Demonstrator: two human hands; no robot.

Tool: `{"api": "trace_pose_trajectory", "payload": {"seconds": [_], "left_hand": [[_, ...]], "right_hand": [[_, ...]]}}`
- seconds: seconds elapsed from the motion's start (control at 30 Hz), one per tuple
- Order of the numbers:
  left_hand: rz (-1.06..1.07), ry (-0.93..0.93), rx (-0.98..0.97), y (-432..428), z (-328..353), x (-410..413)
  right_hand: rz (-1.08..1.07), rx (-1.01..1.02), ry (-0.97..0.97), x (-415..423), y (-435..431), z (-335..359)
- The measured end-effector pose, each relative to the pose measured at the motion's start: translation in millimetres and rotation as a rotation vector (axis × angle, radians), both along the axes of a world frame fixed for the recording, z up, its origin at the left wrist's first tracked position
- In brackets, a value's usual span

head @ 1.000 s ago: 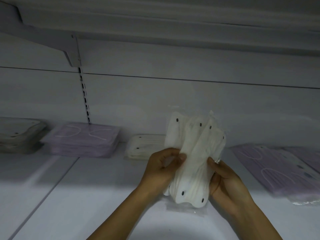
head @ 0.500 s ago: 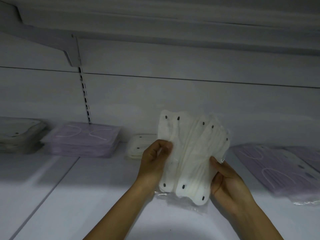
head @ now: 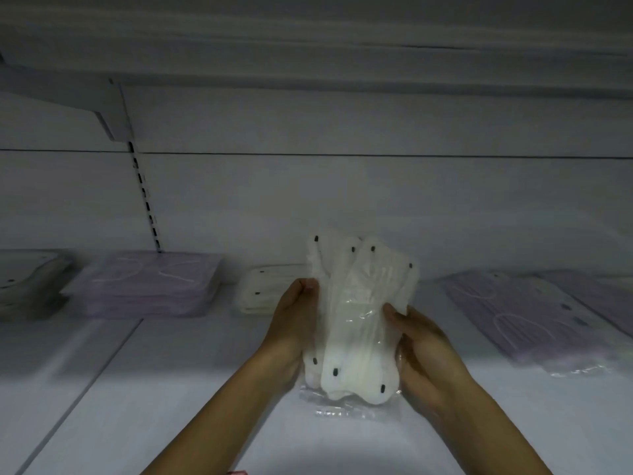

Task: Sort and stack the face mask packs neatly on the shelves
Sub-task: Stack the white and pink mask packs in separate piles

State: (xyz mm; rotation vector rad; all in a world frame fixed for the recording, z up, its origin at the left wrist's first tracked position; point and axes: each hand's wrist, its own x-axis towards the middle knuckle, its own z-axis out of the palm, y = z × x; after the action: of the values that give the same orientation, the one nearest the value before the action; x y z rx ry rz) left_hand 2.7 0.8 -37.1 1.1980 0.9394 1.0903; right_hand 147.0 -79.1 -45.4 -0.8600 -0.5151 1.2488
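Two hands hold up a bunch of white masks [head: 356, 313] in a clear plastic bag, just above the white shelf [head: 171, 389]. The left hand [head: 294, 323] cups the left edge of the bunch, with its fingers curled behind it. The right hand [head: 424, 351] holds the right edge, with its thumb on the front and its fingers bent round the back. The masks are fanned out and stand almost upright, and the bag's loose end hangs below them.

At the back of the shelf lies a small white pile [head: 270, 289], partly hidden behind the left hand. Left of it sits a purple pile [head: 147, 286], and far left a grey pile [head: 27, 282]. On the right lie more purple packs [head: 524, 317], flat and spread out.
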Motion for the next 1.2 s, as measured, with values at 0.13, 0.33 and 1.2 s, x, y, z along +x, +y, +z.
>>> {"api": "trace_pose_trajectory", "payload": {"seconds": [0.13, 0.33, 1.2], "left_hand": [[-0.106, -0.183, -0.125, -0.9, 1.5, 2.1], [0.229, -0.234, -0.087, 19.0, 0.5, -15.6], [0.133, -0.374, -0.255, -39.5, -15.9, 13.2]], "right_hand": [[0.034, 0.02, 0.062, -2.4, 0.9, -4.1], [-0.205, -0.07, 0.026, 12.2, -2.2, -15.7], [-0.412, 0.28, 0.069, 12.3, 13.2, 16.0]]}}
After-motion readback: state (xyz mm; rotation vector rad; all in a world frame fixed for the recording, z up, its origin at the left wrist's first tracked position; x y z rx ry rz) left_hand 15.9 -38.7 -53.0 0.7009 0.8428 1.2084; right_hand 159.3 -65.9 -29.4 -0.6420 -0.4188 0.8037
